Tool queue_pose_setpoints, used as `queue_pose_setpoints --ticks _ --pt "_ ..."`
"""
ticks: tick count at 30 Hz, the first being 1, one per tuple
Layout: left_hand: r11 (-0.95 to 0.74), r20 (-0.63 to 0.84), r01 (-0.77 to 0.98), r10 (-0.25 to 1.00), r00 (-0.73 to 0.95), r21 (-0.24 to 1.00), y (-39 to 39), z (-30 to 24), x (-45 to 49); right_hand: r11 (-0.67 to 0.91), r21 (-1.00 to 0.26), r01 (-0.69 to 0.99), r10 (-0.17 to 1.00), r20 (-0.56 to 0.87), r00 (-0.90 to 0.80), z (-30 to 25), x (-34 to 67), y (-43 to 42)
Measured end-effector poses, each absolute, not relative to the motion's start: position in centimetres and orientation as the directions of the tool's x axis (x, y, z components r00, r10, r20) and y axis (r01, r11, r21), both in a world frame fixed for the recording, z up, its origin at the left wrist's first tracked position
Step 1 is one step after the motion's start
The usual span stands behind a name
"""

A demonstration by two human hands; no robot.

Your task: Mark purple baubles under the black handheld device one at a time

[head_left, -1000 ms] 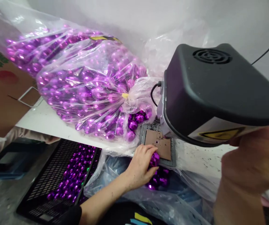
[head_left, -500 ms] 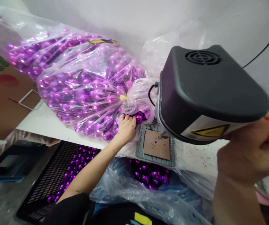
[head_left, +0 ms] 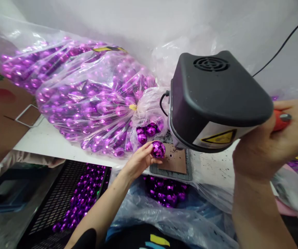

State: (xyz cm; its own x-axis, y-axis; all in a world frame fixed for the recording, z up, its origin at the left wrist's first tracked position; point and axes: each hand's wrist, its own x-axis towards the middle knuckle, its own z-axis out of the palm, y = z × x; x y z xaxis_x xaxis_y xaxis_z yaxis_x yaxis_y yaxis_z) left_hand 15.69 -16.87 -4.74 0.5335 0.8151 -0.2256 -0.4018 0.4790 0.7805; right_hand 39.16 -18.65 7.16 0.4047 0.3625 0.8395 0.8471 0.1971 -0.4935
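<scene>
Between the fingers of my left hand (head_left: 140, 162) is a shiny purple faceted ball (head_left: 158, 149), held just over the left side of a brown plate (head_left: 176, 162) on a grey base (head_left: 189, 169). A few loose purple balls (head_left: 151, 129) lie behind that hand, by the mouth of a clear bag. My right hand (head_left: 268, 148) is closed around the red handle (head_left: 280, 120) at the rear of a black press-like machine (head_left: 221, 93) with a vent and a yellow warning label. The machine's head partly hides the base below it.
A big clear bag (head_left: 86, 100) of purple balls fills the bench's left. Beneath the bench edge are a black crate (head_left: 47, 200) and a plastic-lined container (head_left: 169, 193), both holding purple balls. A cardboard box (head_left: 3, 114) stands far left; a cable (head_left: 283, 43) runs along the wall.
My left hand has come out from the loose balls beside the bag and moved right and toward me, now with a ball in it. My right hand stays on the red handle.
</scene>
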Motion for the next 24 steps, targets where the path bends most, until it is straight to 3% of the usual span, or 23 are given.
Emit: queue_pose_setpoints --ticks 3,5,7,10,13,18,24 --pt "0.559 -0.301 -0.381 0.775 0.555 0.736 -16.8 -5.7 16.8 0.216 -0.493 0.843 0.381 0.837 0.393 7.3 39.3 -18.6" --pt "0.546 -0.323 -0.331 0.780 0.535 0.769 -16.7 -6.2 17.3 0.219 -0.491 0.843 0.389 0.836 0.386 7.3 39.3 -18.6" --pt "0.457 -0.315 -0.246 0.834 0.453 0.855 -16.5 -6.7 17.8 0.223 -0.484 0.846 0.389 0.840 0.378 7.3 39.3 -18.7" --pt "0.227 -0.191 -0.085 0.933 0.304 0.970 -16.5 -7.9 18.6 0.222 -0.474 0.852 0.382 0.846 0.372 7.3 39.2 -18.7" --pt "0.036 -0.065 0.118 0.966 0.251 0.992 -16.9 -9.1 19.3 0.212 -0.467 0.858 0.376 0.850 0.369 7.3 39.2 -18.6" --pt "-0.229 0.107 0.451 0.954 0.280 0.863 -17.6 -9.7 20.0 0.219 -0.454 0.863 0.383 0.854 0.352 7.3 39.3 -18.6" --pt "-0.543 0.332 0.511 0.830 0.449 0.666 -18.1 -9.3 20.7 0.226 -0.470 0.853 0.386 0.847 0.364 7.4 39.3 -18.6"
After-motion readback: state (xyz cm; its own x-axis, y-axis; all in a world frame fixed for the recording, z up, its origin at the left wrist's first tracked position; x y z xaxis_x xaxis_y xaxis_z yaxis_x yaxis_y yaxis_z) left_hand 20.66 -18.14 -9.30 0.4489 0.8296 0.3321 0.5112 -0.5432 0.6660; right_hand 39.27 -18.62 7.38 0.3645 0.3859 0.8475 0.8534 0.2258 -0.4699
